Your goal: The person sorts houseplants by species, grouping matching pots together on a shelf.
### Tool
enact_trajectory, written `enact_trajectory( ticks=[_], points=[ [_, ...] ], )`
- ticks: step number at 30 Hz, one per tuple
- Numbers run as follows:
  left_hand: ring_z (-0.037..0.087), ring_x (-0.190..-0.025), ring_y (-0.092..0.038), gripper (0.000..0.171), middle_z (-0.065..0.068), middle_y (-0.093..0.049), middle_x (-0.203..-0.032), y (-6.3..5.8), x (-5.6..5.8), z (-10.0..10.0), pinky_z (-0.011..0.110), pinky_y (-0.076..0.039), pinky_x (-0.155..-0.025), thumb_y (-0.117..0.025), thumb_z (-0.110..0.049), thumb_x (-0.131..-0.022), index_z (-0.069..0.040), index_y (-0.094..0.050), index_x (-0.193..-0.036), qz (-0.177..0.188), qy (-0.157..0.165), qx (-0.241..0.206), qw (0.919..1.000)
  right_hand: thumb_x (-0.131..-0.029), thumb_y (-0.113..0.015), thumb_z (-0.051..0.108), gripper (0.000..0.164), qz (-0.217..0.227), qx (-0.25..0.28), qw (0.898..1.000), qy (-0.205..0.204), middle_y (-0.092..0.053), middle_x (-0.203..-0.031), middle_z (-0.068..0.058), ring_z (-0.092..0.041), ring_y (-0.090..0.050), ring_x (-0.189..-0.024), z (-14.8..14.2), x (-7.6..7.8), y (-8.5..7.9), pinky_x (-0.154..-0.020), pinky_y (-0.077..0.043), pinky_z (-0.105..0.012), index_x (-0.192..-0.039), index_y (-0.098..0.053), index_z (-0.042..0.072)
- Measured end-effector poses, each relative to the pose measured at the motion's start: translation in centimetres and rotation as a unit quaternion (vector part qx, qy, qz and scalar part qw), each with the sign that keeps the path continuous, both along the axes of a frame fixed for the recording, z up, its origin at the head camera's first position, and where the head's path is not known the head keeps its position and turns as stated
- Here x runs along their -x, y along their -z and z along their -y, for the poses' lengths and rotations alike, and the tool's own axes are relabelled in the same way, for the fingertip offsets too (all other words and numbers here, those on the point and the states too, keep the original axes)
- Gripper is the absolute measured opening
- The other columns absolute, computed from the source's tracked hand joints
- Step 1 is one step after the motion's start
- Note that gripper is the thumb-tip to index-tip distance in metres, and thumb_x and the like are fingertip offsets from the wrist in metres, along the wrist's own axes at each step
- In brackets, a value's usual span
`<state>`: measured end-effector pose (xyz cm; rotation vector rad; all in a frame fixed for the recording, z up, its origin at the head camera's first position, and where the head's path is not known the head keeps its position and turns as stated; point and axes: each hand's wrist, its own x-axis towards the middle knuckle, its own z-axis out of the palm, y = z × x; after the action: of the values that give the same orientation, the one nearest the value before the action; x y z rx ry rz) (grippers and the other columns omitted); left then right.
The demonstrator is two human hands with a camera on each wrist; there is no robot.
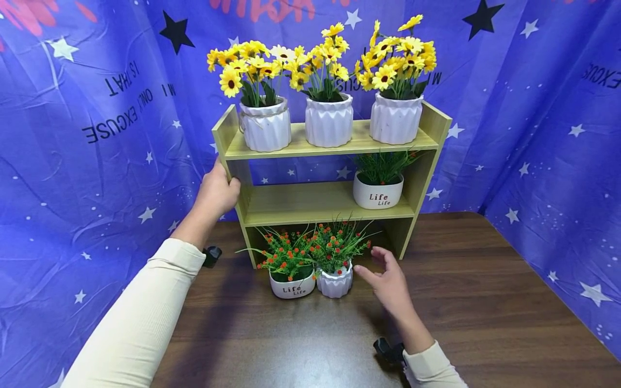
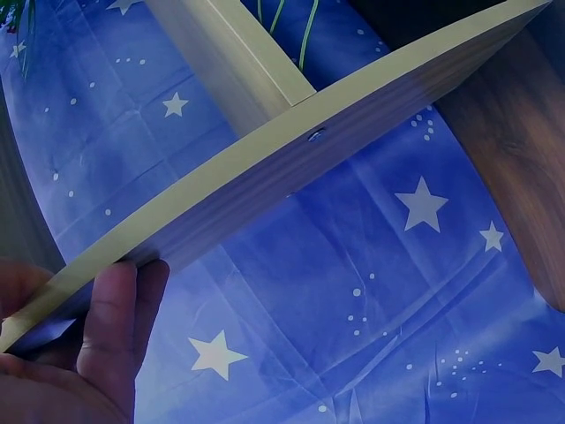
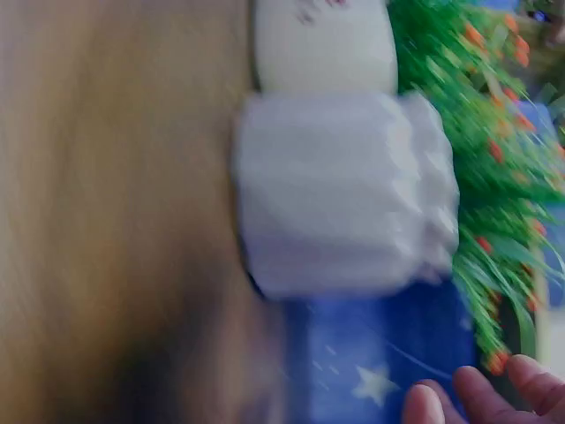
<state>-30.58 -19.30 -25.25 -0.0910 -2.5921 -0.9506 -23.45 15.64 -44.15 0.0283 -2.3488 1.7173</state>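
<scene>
My left hand (image 1: 216, 189) grips the left side panel of a light wooden shelf (image 1: 301, 202). In the left wrist view, the fingers (image 2: 110, 309) lie against the panel's outer face. Right of a ribbed white pot with red-flowered greenery (image 1: 335, 280) is my right hand (image 1: 390, 283), thumb and fingers spread, holding nothing. The right wrist view, blurred, shows a small gap between the fingertips (image 3: 424, 405) and that ribbed pot (image 3: 344, 194). Beside it, to the left, stands an oval white "Life" pot with red flowers (image 1: 292, 286). Both pots are on the table at the shelf's foot.
Three white pots of yellow flowers, left (image 1: 266, 126), middle (image 1: 329, 121) and right (image 1: 395, 119), line the top board. Another "Life" pot (image 1: 378, 193) with greenery sits right on the middle board. A blue star-patterned curtain (image 1: 111, 178) surrounds the brown table (image 1: 485, 302).
</scene>
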Motion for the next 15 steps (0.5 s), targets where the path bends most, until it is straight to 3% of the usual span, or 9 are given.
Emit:
enact_trajectory(
  ticks=[6,11,15],
  points=[
    [0.048,-0.114,-0.057,0.051,0.034,-0.059,-0.12,0.0,0.1,0.0,0.059,-0.044,-0.096,-0.045,-0.008,-0.093,-0.001,-0.035,-0.143,-0.001,0.0,0.002,1.0,-0.084,-0.078,0.015,0.066,0.043,0.013,0.999,-0.028,-0.051,-0.138,-0.022,-0.039,-0.05,-0.126,2.8,0.1,2.1,-0.098,-0.045,-0.051,-0.138,-0.045,-0.002],
    [0.048,-0.114,-0.057,0.052,0.033,-0.059,-0.12,-0.1,0.2,-0.2,0.059,-0.043,-0.095,-0.045,-0.008,-0.093,-0.002,-0.035,-0.144,-0.002,0.004,0.001,1.0,-0.082,-0.079,0.013,0.066,0.042,0.031,0.998,-0.02,-0.055,-0.13,-0.025,-0.039,-0.054,-0.119,4.2,0.3,2.9,-0.095,-0.047,-0.048,-0.136,-0.045,-0.004],
    [0.048,-0.114,-0.057,0.052,0.034,-0.059,-0.12,0.1,0.1,-0.1,0.059,-0.044,-0.095,-0.044,-0.008,-0.093,-0.002,-0.035,-0.144,0.0,0.003,-0.001,1.0,-0.082,-0.08,0.014,0.071,0.038,0.037,0.998,-0.017,-0.053,-0.132,-0.027,-0.041,-0.051,-0.122,4.9,0.2,3.5,-0.1,-0.042,-0.053,-0.138,-0.042,-0.007]
  ],
)
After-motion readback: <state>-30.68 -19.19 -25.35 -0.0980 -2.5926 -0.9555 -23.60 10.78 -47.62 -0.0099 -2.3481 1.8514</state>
